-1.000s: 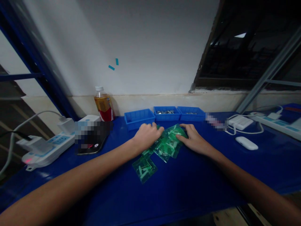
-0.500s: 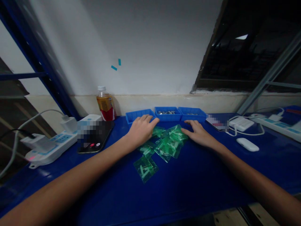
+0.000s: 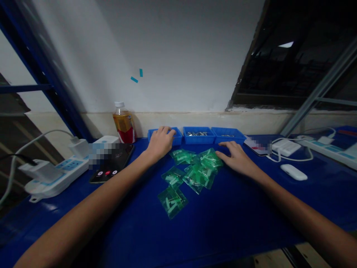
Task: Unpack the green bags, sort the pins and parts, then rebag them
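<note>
Several small green see-through plastic bags [image 3: 199, 169] lie in a loose pile on the blue tabletop [image 3: 156, 230], with white and metal-looking pieces inside them. One bag [image 3: 173, 202] is at the near left end of the pile. My left hand [image 3: 161, 142] is at the front of the left blue bin [image 3: 178, 138], its bent fingers over the rim and covering much of the bin. Nothing shows in that hand. At the right edge of the pile, my right hand [image 3: 234, 156] rests palm down, fingers apart, the thumb by a bag.
The middle blue bin [image 3: 198, 139] holds small metal parts; the right one [image 3: 228, 140] has a few pieces. To the left are a drink bottle [image 3: 124, 124], a phone [image 3: 113, 163] and a power strip [image 3: 52, 184]. A white case [image 3: 293, 172] and chargers [image 3: 286, 147] lie right.
My left hand has moved left and away from the bags to the left bin, uncovering the bags under it. My right hand has stayed nearly in place.
</note>
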Demonstrator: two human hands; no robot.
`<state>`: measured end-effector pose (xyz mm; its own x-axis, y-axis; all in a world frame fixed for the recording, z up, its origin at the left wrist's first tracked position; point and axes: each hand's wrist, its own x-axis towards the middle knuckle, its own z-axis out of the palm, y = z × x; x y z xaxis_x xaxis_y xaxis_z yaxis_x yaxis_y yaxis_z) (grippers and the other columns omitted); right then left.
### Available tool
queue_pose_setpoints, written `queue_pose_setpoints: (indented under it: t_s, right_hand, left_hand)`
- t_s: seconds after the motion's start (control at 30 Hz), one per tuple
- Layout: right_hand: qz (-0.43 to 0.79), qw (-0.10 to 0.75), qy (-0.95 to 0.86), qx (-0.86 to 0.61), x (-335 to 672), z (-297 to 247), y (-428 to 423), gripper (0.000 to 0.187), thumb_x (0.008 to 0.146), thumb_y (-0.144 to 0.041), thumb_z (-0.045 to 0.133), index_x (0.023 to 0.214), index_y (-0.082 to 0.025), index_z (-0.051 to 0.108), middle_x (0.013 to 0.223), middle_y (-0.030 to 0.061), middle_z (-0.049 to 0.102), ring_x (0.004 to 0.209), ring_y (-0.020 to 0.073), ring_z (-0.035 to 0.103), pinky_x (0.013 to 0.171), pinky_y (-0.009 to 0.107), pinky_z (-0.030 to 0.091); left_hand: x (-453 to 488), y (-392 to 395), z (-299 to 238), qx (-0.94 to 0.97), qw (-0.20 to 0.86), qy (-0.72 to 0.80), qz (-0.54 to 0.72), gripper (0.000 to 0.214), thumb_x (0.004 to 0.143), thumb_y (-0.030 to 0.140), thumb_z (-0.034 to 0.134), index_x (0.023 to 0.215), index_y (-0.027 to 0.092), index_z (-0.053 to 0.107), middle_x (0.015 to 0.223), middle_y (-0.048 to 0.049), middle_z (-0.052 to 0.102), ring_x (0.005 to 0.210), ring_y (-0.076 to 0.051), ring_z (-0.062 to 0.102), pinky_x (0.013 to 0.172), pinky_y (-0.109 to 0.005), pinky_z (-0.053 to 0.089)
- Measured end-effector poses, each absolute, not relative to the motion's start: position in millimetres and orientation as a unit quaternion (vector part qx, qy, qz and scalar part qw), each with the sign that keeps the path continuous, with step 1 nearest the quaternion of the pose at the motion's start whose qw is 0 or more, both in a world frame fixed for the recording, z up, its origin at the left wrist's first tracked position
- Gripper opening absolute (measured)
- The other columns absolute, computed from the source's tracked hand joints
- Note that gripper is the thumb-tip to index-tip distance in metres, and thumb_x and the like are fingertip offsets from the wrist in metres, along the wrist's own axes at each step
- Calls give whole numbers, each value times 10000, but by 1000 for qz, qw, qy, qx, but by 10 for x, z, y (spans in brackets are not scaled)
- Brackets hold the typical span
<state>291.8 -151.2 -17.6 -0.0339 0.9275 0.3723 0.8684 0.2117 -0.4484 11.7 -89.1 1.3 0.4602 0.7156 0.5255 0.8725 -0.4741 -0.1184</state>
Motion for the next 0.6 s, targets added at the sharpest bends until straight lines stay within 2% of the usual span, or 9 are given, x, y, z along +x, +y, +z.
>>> queue_pose_setpoints:
  t_s: [0.07, 0.13, 0.2, 0.27, 0.37, 0.5, 0.6]
  right_hand:
    - [126, 372, -709, -586, 2762, -113, -1603, 372, 789, -472, 529, 1048, -213, 596, 1073, 97, 592, 1035, 281, 528, 879, 436, 435]
    - [286, 441, -672, -521, 2559, -58, -1715, 349, 814, -489, 501, 1005, -217, 608, 998, 72, 623, 966, 252, 565, 823, 405, 458]
    - [438, 487, -615, -438, 2365, -18, -1828, 368, 840, -508, 445, 1000, -220, 607, 953, 54, 640, 964, 240, 573, 810, 392, 462]
    - [521, 505, -573, -380, 2232, 10, -1921, 408, 854, -535, 385, 1032, -237, 599, 961, 41, 645, 1005, 235, 560, 827, 393, 457]
    - [554, 494, -563, -362, 2181, 37, -2014, 455, 839, -588, 358, 1028, -255, 604, 948, 33, 646, 1022, 239, 553, 847, 401, 451]
    - [565, 466, -577, -363, 2248, 77, -2056, 388, 726, -589, 534, 863, -241, 636, 839, 34, 643, 928, 260, 584, 794, 396, 471]
    - [542, 421, -634, -355, 2326, 163, -1950, 358, 722, -566, 554, 765, -221, 641, 760, 34, 631, 820, 245, 596, 751, 382, 476]
  left_hand:
    - [318, -1044, 62, -828, 166, -433, -317, 310, 929, 318, 376, 1176, 154, 468, 1241, -139, 489, 1151, -263, 437, 936, -403, 375]
    - [574, -1242, 105, -827, 138, -369, -401, 386, 927, 393, 365, 1232, 158, 395, 1311, -148, 427, 1226, -259, 379, 995, -417, 322]
    - [820, -1425, 134, -831, 122, -300, -453, 359, 931, 402, 328, 1225, 201, 372, 1348, -134, 393, 1266, -253, 343, 1021, -442, 277]
    - [994, -1547, 146, -823, 105, -274, -486, 330, 941, 390, 279, 1218, 224, 346, 1367, -123, 369, 1290, -240, 317, 1030, -456, 249]
    - [1088, -1619, 133, -812, 92, -269, -510, 342, 933, 431, 246, 1208, 237, 309, 1372, -130, 353, 1305, -248, 292, 1027, -484, 226]
    - [1053, -1670, 96, -813, 89, -231, -526, 359, 924, 480, 210, 1183, 244, 287, 1357, -126, 358, 1305, -227, 293, 1037, -474, 225]
    - [1024, -1669, 83, -816, 77, -244, -518, 401, 924, 499, 198, 1197, 221, 291, 1366, -130, 349, 1309, -221, 283, 1042, -460, 238]
